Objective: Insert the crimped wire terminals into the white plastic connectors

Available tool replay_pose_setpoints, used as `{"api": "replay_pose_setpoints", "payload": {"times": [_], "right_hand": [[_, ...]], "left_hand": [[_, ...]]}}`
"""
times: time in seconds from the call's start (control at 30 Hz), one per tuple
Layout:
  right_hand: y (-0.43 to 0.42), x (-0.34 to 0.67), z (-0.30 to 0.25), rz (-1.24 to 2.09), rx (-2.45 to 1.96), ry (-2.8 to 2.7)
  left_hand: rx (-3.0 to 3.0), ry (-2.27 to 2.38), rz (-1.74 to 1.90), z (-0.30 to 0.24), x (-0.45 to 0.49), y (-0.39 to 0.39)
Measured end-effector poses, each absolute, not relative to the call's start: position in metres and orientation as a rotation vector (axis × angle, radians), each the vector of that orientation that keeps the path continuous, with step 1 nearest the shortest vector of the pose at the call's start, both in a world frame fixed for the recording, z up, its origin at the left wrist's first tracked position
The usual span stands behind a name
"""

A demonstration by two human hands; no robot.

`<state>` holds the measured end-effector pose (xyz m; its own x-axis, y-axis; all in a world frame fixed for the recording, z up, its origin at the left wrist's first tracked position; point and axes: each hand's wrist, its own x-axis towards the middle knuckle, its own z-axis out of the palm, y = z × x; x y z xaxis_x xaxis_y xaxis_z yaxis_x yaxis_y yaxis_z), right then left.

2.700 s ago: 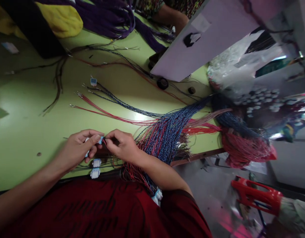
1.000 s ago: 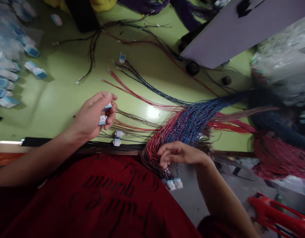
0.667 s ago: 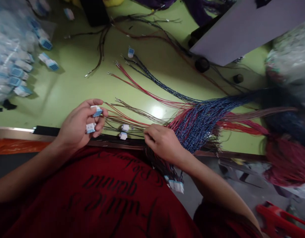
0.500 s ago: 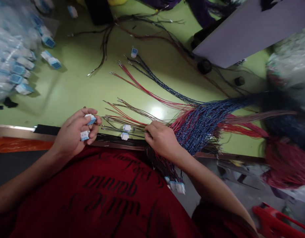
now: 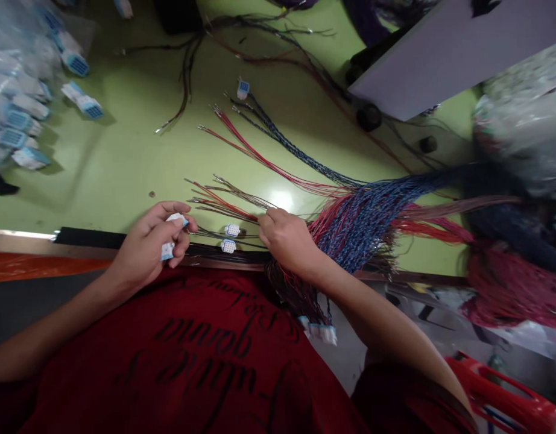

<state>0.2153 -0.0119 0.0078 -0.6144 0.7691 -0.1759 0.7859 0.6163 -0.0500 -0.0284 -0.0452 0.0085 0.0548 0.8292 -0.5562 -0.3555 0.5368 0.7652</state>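
Note:
My left hand (image 5: 154, 244) is closed around two white-and-blue connector housings (image 5: 167, 250), one at the fingertips and one lower in the palm. My right hand (image 5: 284, 238) lies over the wires near the table's front edge, its fingers pinched on some of them; which ones is partly hidden. Thin brown and orange wires (image 5: 228, 205) with metal terminals run out left from under that hand. Between my hands two more connector housings (image 5: 231, 230) rest with their pin-hole faces up. Behind my right wrist spreads a thick bundle of blue and red wires (image 5: 368, 223).
Bags of connector housings (image 5: 20, 114) fill the far left, with loose ones beside them. A single housing (image 5: 243, 89) lies at the back near the blue wire ends. Dark wires (image 5: 260, 36) and a grey panel (image 5: 441, 66) stand behind. A red stool (image 5: 504, 392) is at lower right.
My left hand has shifted right, nearer the wire ends, and the connector at its fingertips has turned. My right hand has moved slightly left. The whole view has shifted a little.

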Motion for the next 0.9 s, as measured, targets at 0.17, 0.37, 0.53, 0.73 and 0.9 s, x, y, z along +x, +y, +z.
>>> {"api": "replay_pose_setpoints", "payload": {"times": [0.17,0.37,0.53,0.73,0.9], "right_hand": [[-0.023,0.218,0.017,-0.459,1.375,2.737],[-0.032,0.210,0.016,-0.459,1.327,2.765],[-0.037,0.206,0.016,-0.459,1.260,2.803],[-0.045,0.203,0.016,-0.378,1.134,2.779],[-0.047,0.205,0.014,-0.408,1.172,2.807]], "left_hand": [[0.536,1.195,0.947,0.007,-0.030,-0.049],[0.551,1.195,1.010,0.006,-0.031,-0.051],[0.522,1.233,1.128,0.004,-0.037,-0.048],[0.470,1.239,1.107,0.003,-0.036,-0.048],[0.464,1.230,1.132,0.004,-0.036,-0.047]]}}
